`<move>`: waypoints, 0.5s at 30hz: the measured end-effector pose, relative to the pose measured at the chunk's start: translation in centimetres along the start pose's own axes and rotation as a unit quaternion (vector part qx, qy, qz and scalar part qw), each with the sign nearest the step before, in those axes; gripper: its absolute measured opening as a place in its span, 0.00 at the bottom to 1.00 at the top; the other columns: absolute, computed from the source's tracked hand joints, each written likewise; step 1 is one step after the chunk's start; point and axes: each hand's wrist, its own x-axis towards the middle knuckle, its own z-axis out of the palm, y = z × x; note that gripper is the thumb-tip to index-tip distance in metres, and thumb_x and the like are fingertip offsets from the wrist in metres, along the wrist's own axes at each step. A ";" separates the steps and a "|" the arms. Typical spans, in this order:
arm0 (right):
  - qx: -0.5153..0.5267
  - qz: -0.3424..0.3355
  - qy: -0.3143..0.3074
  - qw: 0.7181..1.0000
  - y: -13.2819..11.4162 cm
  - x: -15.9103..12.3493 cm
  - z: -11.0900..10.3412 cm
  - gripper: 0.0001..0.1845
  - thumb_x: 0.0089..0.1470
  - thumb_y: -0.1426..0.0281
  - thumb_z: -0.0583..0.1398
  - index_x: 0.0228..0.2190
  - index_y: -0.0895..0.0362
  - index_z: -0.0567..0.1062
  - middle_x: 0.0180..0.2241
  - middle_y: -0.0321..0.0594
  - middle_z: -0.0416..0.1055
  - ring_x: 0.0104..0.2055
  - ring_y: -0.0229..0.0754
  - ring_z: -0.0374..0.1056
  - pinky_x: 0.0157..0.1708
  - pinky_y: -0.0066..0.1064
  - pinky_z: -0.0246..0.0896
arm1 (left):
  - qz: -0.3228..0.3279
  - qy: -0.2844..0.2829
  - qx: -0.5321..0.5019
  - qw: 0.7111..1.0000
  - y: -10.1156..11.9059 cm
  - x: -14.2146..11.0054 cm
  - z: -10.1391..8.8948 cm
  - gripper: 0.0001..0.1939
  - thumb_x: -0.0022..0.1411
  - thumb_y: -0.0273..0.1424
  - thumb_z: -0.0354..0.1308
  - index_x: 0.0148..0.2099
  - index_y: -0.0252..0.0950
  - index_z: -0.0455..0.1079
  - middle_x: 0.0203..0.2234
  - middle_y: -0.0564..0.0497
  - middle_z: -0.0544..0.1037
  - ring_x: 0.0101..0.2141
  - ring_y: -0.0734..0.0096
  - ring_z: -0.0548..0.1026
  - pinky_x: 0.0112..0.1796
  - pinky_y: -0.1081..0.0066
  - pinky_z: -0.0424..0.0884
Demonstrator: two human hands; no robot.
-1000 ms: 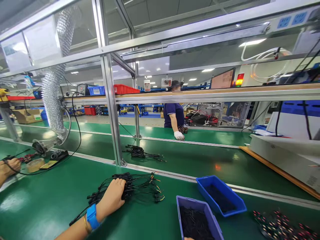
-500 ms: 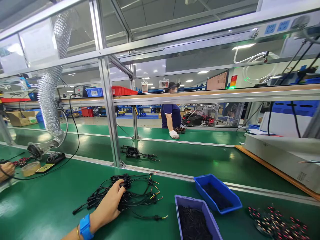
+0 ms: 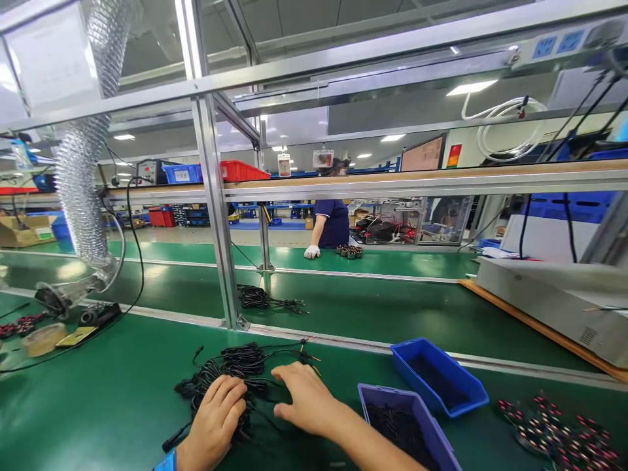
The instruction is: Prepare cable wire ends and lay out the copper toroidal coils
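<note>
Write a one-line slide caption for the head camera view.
Left hand on a tangle of black wire leads, right hand spread beside it, on a green workbench mat, two blue bins nearby.

Right hand point(image 3: 307, 399) newly in view, reaching beside black cable bundle point(image 3: 243, 358).

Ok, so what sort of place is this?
It looks like a factory assembly line, probably for electrical goods. There's a long green conveyor belt, bundles of black cables laid out on it, a blue parts bin, and a silver flexible air duct overhead.
</note>
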 end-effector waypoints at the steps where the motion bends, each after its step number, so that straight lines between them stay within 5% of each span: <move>1: 0.003 -0.023 -0.023 0.999 0.2 1.2 0.0 0.22 0.48 0.67 0.71 0.46 0.52 0.76 0.42 0.36 0.78 0.44 0.45 0.73 0.41 0.30 0.66 | 0.017 0.020 -0.011 1.000 -0.1 -0.7 0.1 0.18 0.61 0.14 0.42 0.43 0.40 0.65 0.43 0.45 0.82 0.49 0.59 0.77 0.56 0.50 0.67; 5: -0.016 -0.039 -0.078 0.996 1.5 4.6 0.1 0.12 0.48 0.77 0.68 0.37 0.55 0.79 0.37 0.40 0.78 0.43 0.48 0.73 0.45 0.34 0.64 | 0.083 0.120 -0.041 0.988 -0.5 -3.5 0.4 0.17 0.64 0.18 0.45 0.43 0.46 0.65 0.34 0.52 0.84 0.42 0.63 0.81 0.48 0.58 0.76; 8: -0.027 -0.009 -0.074 0.997 2.4 4.9 -0.7 0.16 0.47 0.83 0.64 0.40 0.63 0.78 0.44 0.56 0.75 0.51 0.58 0.69 0.51 0.47 0.60 | 0.071 0.038 -0.061 0.995 -0.1 -3.6 -0.6 0.15 0.64 0.19 0.49 0.44 0.45 0.67 0.37 0.51 0.84 0.42 0.63 0.82 0.47 0.62 0.76; 10: -0.006 -0.010 -0.079 0.997 2.2 3.3 -0.6 0.24 0.50 0.79 0.64 0.50 0.61 0.74 0.50 0.55 0.73 0.54 0.56 0.68 0.53 0.44 0.60 | 0.032 -0.035 -0.068 0.997 0.3 -2.7 -1.5 0.14 0.65 0.19 0.47 0.43 0.42 0.67 0.43 0.47 0.82 0.44 0.62 0.81 0.48 0.62 0.75; 13: 0.060 -0.027 -0.092 0.994 0.5 -1.2 2.1 0.42 0.53 0.67 0.67 0.64 0.56 0.58 0.52 0.43 0.74 0.50 0.44 0.72 0.47 0.29 0.67 | 0.008 -0.064 -0.081 0.995 1.1 -1.3 -2.3 0.15 0.65 0.20 0.42 0.43 0.40 0.67 0.46 0.44 0.81 0.44 0.63 0.80 0.48 0.63 0.73; 15: 0.117 -0.055 -0.029 0.991 -1.3 -4.5 5.3 0.46 0.48 0.72 0.69 0.64 0.59 0.57 0.43 0.39 0.80 0.41 0.43 0.76 0.42 0.26 0.70 | 0.014 -0.066 -0.117 0.991 1.6 -1.0 -2.4 0.14 0.67 0.21 0.41 0.42 0.39 0.67 0.43 0.44 0.82 0.44 0.63 0.79 0.49 0.62 0.72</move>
